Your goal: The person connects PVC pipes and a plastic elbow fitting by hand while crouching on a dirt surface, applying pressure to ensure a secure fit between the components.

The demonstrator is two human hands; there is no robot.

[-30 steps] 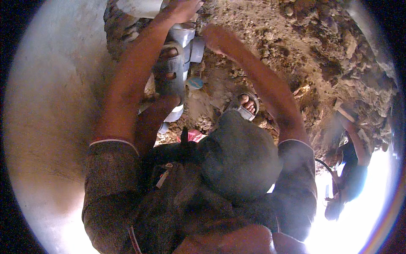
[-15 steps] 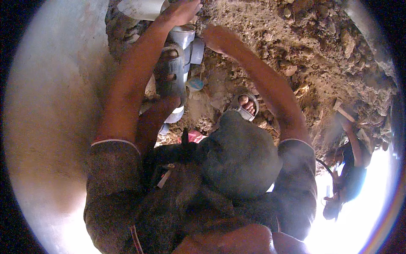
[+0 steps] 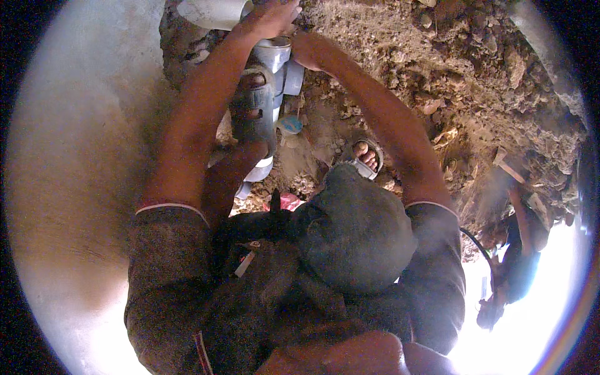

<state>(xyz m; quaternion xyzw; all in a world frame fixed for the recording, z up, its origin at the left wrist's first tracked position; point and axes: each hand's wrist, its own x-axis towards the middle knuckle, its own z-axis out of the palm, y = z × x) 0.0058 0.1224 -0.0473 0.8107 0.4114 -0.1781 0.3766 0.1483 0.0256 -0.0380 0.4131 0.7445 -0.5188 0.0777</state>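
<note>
At the top, my left hand (image 3: 274,20) reaches over a grey pipe fitting (image 3: 273,57). Its fingers are curled together near the fitting's open mouth; whatever they hold is too small or hidden. My right hand (image 3: 310,51) is closed beside the same fitting, against its right side. What lies in its fingers does not show. A wider white pipe (image 3: 209,12) lies just left of my left hand. Below the fitting, a grey side branch (image 3: 294,78) sticks out to the right. My sandalled left foot (image 3: 253,112) rests over the pipe run.
A pale wall (image 3: 87,156) rises along the left. Rough soil and stones (image 3: 412,94) spread to the right. A small round blue lid (image 3: 289,124) lies by the pipe. Another person (image 3: 524,237) crouches at far right, by a wooden-handled hammer (image 3: 509,167).
My right hand has moved left, up against the fitting. My left hand has stayed almost where it was. The other person's arm has shifted slightly.
</note>
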